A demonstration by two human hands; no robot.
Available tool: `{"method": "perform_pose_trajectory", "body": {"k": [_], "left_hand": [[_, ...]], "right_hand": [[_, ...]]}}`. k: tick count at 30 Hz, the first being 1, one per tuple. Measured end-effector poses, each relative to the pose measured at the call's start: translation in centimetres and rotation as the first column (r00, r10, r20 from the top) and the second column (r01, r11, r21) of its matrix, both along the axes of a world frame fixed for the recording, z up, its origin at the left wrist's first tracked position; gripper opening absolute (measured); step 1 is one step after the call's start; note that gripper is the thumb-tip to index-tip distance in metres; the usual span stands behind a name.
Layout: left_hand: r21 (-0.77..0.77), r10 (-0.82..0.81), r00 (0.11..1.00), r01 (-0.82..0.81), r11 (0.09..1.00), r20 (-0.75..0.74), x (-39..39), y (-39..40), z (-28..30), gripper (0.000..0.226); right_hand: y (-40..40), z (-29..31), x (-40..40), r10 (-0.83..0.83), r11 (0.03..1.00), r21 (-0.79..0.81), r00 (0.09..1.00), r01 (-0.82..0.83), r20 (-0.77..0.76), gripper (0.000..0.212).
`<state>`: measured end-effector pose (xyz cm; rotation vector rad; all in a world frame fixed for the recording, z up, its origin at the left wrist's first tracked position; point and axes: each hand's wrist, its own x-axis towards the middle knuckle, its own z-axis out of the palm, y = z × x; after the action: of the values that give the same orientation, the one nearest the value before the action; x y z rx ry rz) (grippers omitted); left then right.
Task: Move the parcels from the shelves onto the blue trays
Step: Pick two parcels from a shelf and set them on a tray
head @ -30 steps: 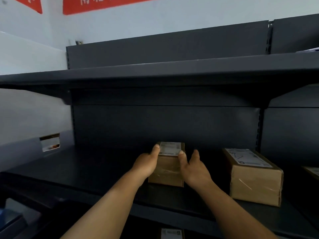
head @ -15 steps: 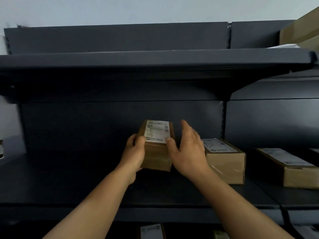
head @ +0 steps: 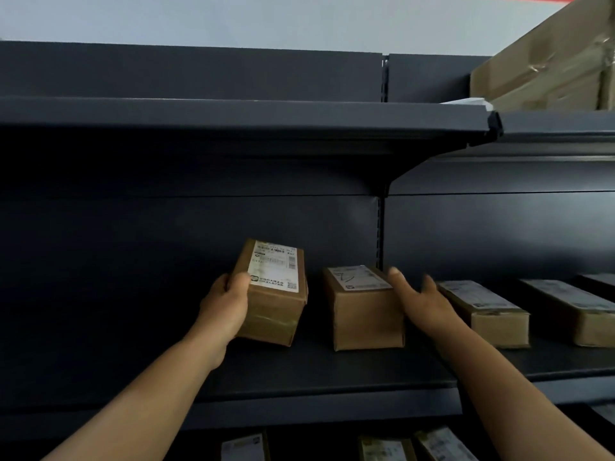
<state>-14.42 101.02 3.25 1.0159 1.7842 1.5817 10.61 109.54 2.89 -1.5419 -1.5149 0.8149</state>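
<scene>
Dark grey metal shelving [head: 299,371] fills my view, with a pale wall above it and a big cardboard carton [head: 545,58] up at two o'clock on the top shelf. My left hand [head: 226,307] grips a small brown parcel [head: 276,294] by its left side, thumb curled onto the white shipping label, and the box is tilted, held up in front of the shelf's back panel just left of centre. At three o'clock from it a second parcel [head: 362,307] stands on the middle shelf, apart from the one I hold. My right hand [head: 419,301] reaches in beside that second parcel, fingers straight and spread, holding nothing; whether it touches the box's right side I cannot tell, since the fingers are blurred. Further toward three o'clock lie a longer parcel [head: 489,311] and another [head: 572,311] beyond it. Down at six o'clock, on the shelf below, the labelled tops of more parcels [head: 386,449] peek out.
</scene>
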Motion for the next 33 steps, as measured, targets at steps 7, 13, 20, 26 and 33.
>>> {"method": "perform_pose_trajectory", "body": {"k": [7, 13, 20, 26, 33], "left_hand": [[-0.076, 0.079, 0.997, -0.079, 0.994, 0.002, 3.1, 0.0, -0.1, 0.045], [-0.049, 0.101, 0.993, -0.098, 0.994, 0.066, 5.8, -1.1, 0.0, 0.036], [0.064, 0.228, 0.964, -0.238, 0.969, 0.135, 6.2, -5.7, 0.3, 0.038], [0.146, 0.363, 0.922, -0.381, 0.913, 0.133, 5.7, -12.2, 1.2, 0.035], [0.239, 0.502, 0.861, -0.506, 0.829, 0.083, 5.3, -22.5, 2.3, 0.027]], "right_hand": [[1.2, 0.1, 0.4, 0.267, 0.94, -0.155, 0.94, -0.303, -0.213, 0.082], [2.2, -0.3, 0.7, 0.33, 0.903, -0.158, 0.879, -0.4, -0.343, 0.071], [0.4, -0.1, -0.6, 0.511, 0.79, -0.049, 0.7, -0.611, -0.499, 0.062], [-2.9, 0.4, -3.7, 0.636, 0.649, 0.038, 0.514, -0.76, -0.576, 0.047], [-10.2, 1.2, -8.5, 0.697, 0.548, 0.134, 0.362, -0.825, -0.62, 0.022]]}}
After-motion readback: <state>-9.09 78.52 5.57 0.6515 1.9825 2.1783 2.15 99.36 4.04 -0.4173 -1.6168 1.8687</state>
